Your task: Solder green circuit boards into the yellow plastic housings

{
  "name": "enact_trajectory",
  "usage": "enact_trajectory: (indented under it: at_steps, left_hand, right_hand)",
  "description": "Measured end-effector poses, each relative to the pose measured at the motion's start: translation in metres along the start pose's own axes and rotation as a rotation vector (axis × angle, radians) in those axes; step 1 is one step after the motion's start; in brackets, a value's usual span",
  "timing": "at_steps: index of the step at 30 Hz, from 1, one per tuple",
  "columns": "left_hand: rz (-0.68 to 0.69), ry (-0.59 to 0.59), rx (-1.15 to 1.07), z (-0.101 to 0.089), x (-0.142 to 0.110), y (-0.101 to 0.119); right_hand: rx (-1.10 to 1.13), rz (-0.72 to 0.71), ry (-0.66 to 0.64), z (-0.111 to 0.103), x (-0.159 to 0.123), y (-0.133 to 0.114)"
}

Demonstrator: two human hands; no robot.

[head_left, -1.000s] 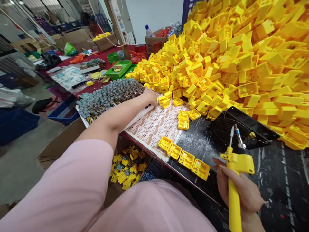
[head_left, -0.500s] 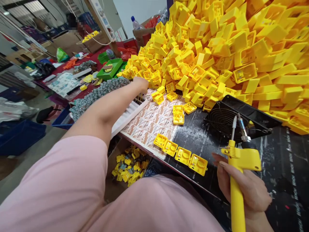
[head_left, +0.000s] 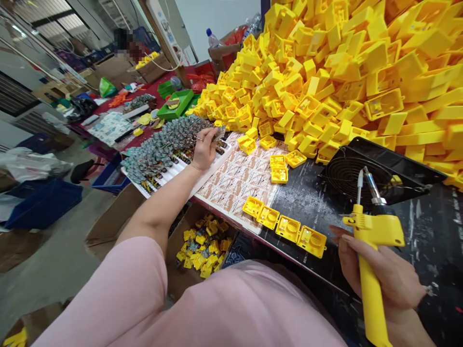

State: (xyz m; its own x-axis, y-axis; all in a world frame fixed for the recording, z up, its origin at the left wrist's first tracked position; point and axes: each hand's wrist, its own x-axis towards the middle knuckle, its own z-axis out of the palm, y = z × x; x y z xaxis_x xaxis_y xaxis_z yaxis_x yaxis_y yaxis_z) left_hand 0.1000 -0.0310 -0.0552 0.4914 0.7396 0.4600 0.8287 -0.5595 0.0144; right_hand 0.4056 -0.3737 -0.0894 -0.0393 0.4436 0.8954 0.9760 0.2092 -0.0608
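My left hand [head_left: 205, 147] reaches far out over the white tray [head_left: 170, 174] and pinches small grey circuit parts [head_left: 219, 133] lifted from the grey heap [head_left: 162, 144]. Close to me, my right hand [head_left: 383, 277] is wrapped round a yellow soldering gun [head_left: 371, 255] whose metal tip points up in front of a black fan [head_left: 347, 178]. A row of several open yellow plastic cases [head_left: 285, 227] lies at the table's near edge, left of the gun. Behind it rises a huge pile of yellow cases [head_left: 343, 82].
A printed paper sheet [head_left: 235, 180] covers the table beside a black mat [head_left: 307, 202]. A cardboard box of yellow parts [head_left: 202, 246] sits on the floor below. Green trays [head_left: 177, 103], boxes and a water bottle [head_left: 213, 38] stand farther back, where another person sits.
My left hand has drawn back from the edge of the yellow pile and turned palm-up with grey parts pinched in it. The right hand keeps the soldering gun still.
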Motion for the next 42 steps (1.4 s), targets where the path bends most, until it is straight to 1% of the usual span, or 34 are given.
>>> enact_trajectory:
  at_steps: [2, 4, 5, 6, 7, 8, 9, 11, 13, 15, 17, 18, 19, 20, 22, 24, 25, 26, 28, 31, 33, 35, 37, 39, 40, 42]
  left_hand:
    - [-0.009, 0.172, -0.043, 0.000, 0.003, -0.008]
    - [0.018, 0.381, -0.115, -0.007, 0.008, -0.014]
    - [0.037, 0.464, -0.150, -0.013, 0.012, -0.014]
    - [0.055, 0.521, -0.187, -0.019, 0.015, -0.013]
    - [0.071, 0.541, -0.223, -0.026, 0.018, -0.010]
    - [0.080, 0.525, -0.255, -0.034, 0.019, -0.006]
    - [0.086, 0.473, -0.285, -0.040, 0.020, 0.000]
    - [0.079, 0.301, -0.347, -0.049, 0.019, 0.017]
    - [0.045, 0.086, -0.389, -0.052, 0.017, 0.036]
    - [0.024, -0.144, -0.403, -0.047, 0.015, 0.055]
    - [0.043, -0.348, -0.375, -0.037, 0.018, 0.071]
    - [0.067, -0.426, -0.354, -0.032, 0.021, 0.077]
    - [0.085, -0.467, -0.339, -0.026, 0.025, 0.081]
    - [0.090, -0.463, -0.337, -0.022, 0.029, 0.083]
    - [0.081, -0.368, -0.373, -0.016, 0.037, 0.082]
    - [0.057, -0.257, -0.404, -0.018, 0.040, 0.077]
    - [0.056, -0.238, -0.396, -0.021, 0.039, 0.075]
    - [0.060, -0.248, -0.366, -0.025, 0.037, 0.075]
    - [0.065, -0.319, -0.252, -0.033, 0.032, 0.079]
    - [0.110, -0.453, -0.059, -0.040, 0.021, 0.102]
    - [0.141, -0.486, 0.012, -0.038, 0.015, 0.124]
    - [0.173, -0.479, 0.053, -0.031, 0.012, 0.144]
    - [0.196, -0.503, 0.083, -0.023, 0.012, 0.154]
    - [0.176, -0.532, 0.016, -0.016, 0.018, 0.151]
    - [0.143, -0.538, -0.080, -0.014, 0.022, 0.144]
    - [0.063, -0.537, -0.375, -0.014, 0.031, 0.124]
  right_hand:
    - [-0.009, 0.001, 0.015, 0.001, 0.000, -0.001]
    - [-0.024, 0.016, 0.013, 0.003, -0.001, -0.001]
    - [-0.028, 0.021, 0.005, 0.003, -0.002, -0.001]
    - [-0.025, 0.020, 0.005, 0.004, -0.002, -0.001]
    - [-0.018, 0.015, 0.008, 0.004, -0.003, -0.001]
    - [-0.011, 0.010, 0.012, 0.005, -0.004, -0.001]
    - [-0.007, 0.006, 0.011, 0.005, -0.004, 0.000]
    - [-0.019, 0.010, -0.004, 0.006, -0.006, 0.001]
    - [-0.032, 0.015, -0.014, 0.006, -0.007, 0.002]
    - [-0.022, 0.019, -0.012, 0.007, -0.009, 0.003]
    - [-0.007, 0.029, -0.024, 0.006, -0.011, 0.003]
    - [-0.007, 0.033, -0.042, 0.005, -0.012, 0.003]
    - [-0.007, 0.031, -0.056, 0.003, -0.013, 0.003]
    - [-0.005, 0.026, -0.066, 0.002, -0.015, 0.003]
    - [0.016, 0.017, -0.091, -0.002, -0.017, 0.002]
    - [0.064, 0.013, -0.114, -0.005, -0.019, 0.002]
    - [0.089, 0.013, -0.123, -0.005, -0.020, 0.002]
    - [0.108, 0.012, -0.131, -0.006, -0.020, 0.002]
    - [0.128, 0.009, -0.124, -0.005, -0.023, 0.002]
    - [0.134, 0.027, -0.124, -0.001, -0.027, 0.002]
    - [0.134, 0.043, -0.123, 0.001, -0.030, 0.002]
    - [0.114, 0.046, -0.120, 0.003, -0.033, 0.001]
    - [0.078, 0.035, -0.127, 0.003, -0.034, 0.000]
    - [0.047, 0.017, -0.155, 0.003, -0.033, 0.001]
    - [0.041, 0.006, -0.174, 0.002, -0.032, 0.002]
    - [0.050, -0.020, -0.212, 0.001, -0.030, 0.004]
